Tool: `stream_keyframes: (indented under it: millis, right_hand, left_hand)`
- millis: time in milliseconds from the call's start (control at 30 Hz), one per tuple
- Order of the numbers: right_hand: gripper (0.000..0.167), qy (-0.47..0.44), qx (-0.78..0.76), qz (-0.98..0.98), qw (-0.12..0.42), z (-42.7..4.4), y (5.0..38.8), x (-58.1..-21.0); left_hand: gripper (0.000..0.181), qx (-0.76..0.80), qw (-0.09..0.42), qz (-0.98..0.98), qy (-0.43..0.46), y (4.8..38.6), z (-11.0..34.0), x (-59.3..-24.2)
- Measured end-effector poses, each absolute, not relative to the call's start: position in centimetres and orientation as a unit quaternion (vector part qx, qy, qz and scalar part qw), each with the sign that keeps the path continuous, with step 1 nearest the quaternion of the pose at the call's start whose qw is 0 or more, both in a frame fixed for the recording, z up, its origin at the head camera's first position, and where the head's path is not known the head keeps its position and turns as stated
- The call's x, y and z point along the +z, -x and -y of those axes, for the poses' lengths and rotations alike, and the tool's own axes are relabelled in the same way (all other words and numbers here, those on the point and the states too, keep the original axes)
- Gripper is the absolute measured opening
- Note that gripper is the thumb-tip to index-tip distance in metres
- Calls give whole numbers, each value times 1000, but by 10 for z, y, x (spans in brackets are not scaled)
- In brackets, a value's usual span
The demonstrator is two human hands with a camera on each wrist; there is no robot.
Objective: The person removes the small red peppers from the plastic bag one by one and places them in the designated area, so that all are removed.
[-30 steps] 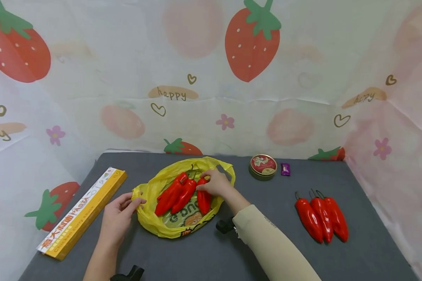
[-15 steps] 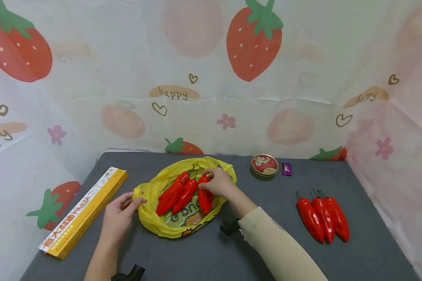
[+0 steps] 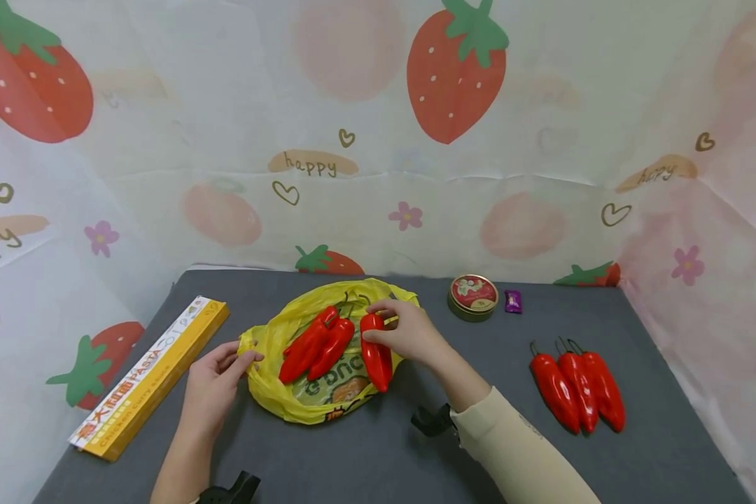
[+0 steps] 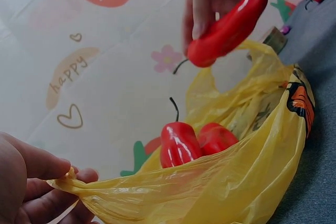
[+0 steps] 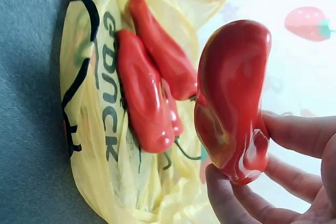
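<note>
A yellow plastic bag (image 3: 267, 392) lies spread wide on the table, with red peppers (image 3: 334, 348) inside it. My left hand (image 3: 214, 385) pinches the bag's left rim between thumb and fingers, as the left wrist view shows at the twisted edge (image 4: 71, 183). Between the thumb and fingers of my right hand (image 3: 409, 330) is one red pepper (image 3: 376, 353), held above the bag's right side. The left wrist view shows this pepper (image 4: 231, 27) raised over the bag's rim, its stem pointing down and left. In the right wrist view, the held pepper (image 5: 233, 93) stands in front of the bag.
Three more red peppers (image 3: 576, 392) lie together at the table's right. A round red-lidded tin (image 3: 472, 297) and a small purple packet (image 3: 513, 302) stand at the back. A long yellow pasta box (image 3: 151, 378) lies on the left. Behind hangs a strawberry-print cloth (image 3: 416, 210).
My right hand has lifted the pepper from inside the bag and moved slightly right and towards me. My left hand stays on the bag's rim.
</note>
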State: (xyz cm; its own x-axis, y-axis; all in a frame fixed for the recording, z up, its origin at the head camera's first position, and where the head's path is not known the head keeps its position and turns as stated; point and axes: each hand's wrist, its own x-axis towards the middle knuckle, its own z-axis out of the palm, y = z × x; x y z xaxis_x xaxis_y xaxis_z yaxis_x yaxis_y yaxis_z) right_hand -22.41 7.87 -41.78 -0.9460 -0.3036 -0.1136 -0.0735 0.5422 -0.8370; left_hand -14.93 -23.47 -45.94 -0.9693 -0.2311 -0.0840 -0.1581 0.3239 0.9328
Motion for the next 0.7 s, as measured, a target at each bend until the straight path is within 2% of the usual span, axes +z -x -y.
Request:
stream_keyframes:
  millis: [233, 700]
  right_hand:
    - [40, 135, -487, -856, 112, -91, 213, -416]
    - [46, 99, -507, -853, 72, -133, 189, -416]
  left_hand:
    - [41, -561, 24, 818, -128, 151, 235, -459]
    - [40, -563, 27, 816, -126, 152, 231, -459]
